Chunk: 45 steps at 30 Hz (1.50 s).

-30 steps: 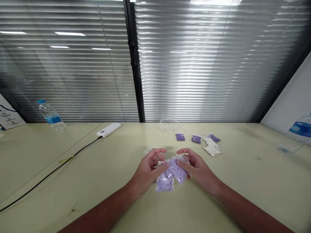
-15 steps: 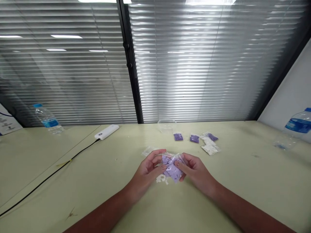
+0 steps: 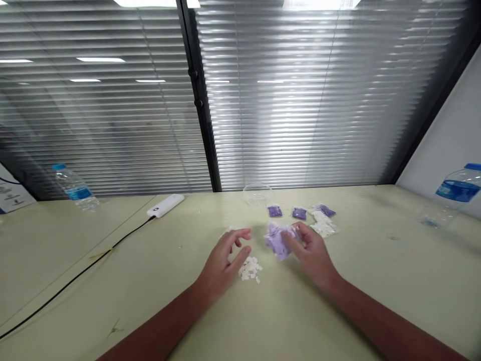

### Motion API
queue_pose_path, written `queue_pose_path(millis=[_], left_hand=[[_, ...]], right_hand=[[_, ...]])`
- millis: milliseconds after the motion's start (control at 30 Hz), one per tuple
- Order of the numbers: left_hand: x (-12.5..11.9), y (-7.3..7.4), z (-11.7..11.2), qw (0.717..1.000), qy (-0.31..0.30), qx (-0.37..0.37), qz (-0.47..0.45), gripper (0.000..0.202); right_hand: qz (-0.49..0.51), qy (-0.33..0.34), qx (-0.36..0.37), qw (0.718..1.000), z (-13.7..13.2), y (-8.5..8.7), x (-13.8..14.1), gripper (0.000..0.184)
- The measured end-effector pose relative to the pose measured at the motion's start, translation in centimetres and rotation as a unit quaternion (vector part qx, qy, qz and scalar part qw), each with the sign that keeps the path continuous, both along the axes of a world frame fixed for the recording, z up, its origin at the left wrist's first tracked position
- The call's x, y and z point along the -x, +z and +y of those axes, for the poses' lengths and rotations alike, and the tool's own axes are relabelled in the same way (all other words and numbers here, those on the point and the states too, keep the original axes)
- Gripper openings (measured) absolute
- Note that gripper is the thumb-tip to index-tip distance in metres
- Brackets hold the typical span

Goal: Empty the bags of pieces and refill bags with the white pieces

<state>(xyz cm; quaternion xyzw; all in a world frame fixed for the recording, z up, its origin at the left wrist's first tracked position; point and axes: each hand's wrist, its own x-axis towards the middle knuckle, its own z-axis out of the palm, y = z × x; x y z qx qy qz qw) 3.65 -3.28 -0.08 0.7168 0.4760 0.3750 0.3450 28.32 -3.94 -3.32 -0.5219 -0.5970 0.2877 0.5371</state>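
Observation:
My right hand (image 3: 310,248) pinches a clear plastic bag of light purple pieces (image 3: 277,241), held over the table. My left hand (image 3: 227,255) is empty, with thumb and fingers apart. Just right of its thumb lies a small pile of white pieces (image 3: 251,268) on the table. Behind the left fingers, a clear plastic bag (image 3: 230,230) is mostly hidden. Farther back sit two small bags of dark purple pieces (image 3: 275,211) (image 3: 299,213). To their right, a bag of white pieces (image 3: 323,224) lies against another dark purple bag (image 3: 326,210).
A clear round container (image 3: 257,194) stands near the table's back edge. A white device (image 3: 166,205) with a black cable (image 3: 93,258) lies on the left. Water bottles stand at far left (image 3: 77,189) and far right (image 3: 453,193). Blinds (image 3: 293,125) rise behind the table.
My left hand has let go of the light purple bag and opened. My right hand has moved the bag slightly right and up, uncovering the white pile.

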Motion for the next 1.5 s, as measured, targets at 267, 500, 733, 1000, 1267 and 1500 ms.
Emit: queue_pose_path(millis=[267, 500, 733, 1000, 1267, 1500], left_hand=[[2.0, -1.1, 3.2, 0.991, 0.106, -0.038, 0.076, 0.026], [2.4, -1.8, 3.8, 0.963, 0.133, -0.094, 0.215, 0.04], [2.6, -2.3, 3.9, 0.953, 0.136, -0.068, 0.261, 0.034], [2.4, -1.7, 3.6, 0.963, 0.073, -0.071, 0.25, 0.029], [1.4, -1.0, 1.8, 0.922, -0.096, -0.25, 0.28, 0.044], [1.3, -1.5, 1.5, 0.886, -0.106, -0.367, 0.263, 0.055]], right_hand=[[-0.081, -0.162, -0.029, 0.983, 2.5, -0.4, -3.7, 0.039], [-0.146, -0.209, 0.007, 0.967, 2.9, -0.4, -4.0, 0.025], [-0.306, -0.249, 0.107, 0.912, 4.7, -1.0, -7.8, 0.036], [-0.316, -0.156, -0.132, 0.927, 3.7, -1.0, -5.6, 0.031], [-0.255, 0.194, -0.159, 0.934, -0.1, -0.2, 1.3, 0.063], [-0.235, 0.193, -0.199, 0.932, 0.8, -1.0, 2.5, 0.059]])
